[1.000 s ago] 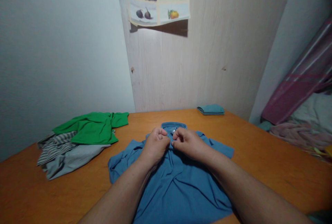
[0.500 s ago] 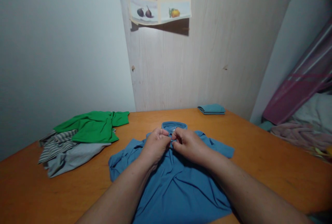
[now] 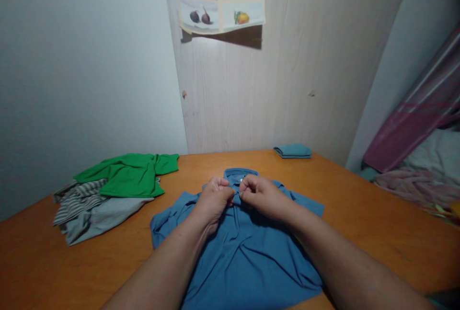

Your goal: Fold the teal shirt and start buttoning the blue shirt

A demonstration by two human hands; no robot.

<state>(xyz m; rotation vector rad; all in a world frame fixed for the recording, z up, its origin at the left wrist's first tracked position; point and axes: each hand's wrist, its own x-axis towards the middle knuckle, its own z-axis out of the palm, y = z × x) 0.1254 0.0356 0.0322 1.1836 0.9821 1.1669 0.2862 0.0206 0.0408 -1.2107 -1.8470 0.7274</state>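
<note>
A blue short-sleeved shirt (image 3: 247, 262) lies spread on the table, its collar (image 3: 240, 172) towards the wall and its sleeves out to both sides. Just below the collar, my left hand (image 3: 215, 200) pinches the cloth of the front opening between thumb and fingers. My right hand (image 3: 264, 195) pinches the same front from the other side, close to the left fingertips. Whether a button sits between the fingers is too small to tell. Both forearms cross over the shirt's lower part.
The orange wooden table (image 3: 366, 233) reaches to the wall. On its left lies a pile with a green shirt (image 3: 129, 176) over striped and grey clothes (image 3: 104, 223). A folded teal cloth (image 3: 293, 151) rests at the back right. A pink curtain (image 3: 413, 113) hangs at right.
My fingertips have drawn slightly apart at the shirt front, and the right fingers have closed more tightly. The shirt has otherwise hardly moved.
</note>
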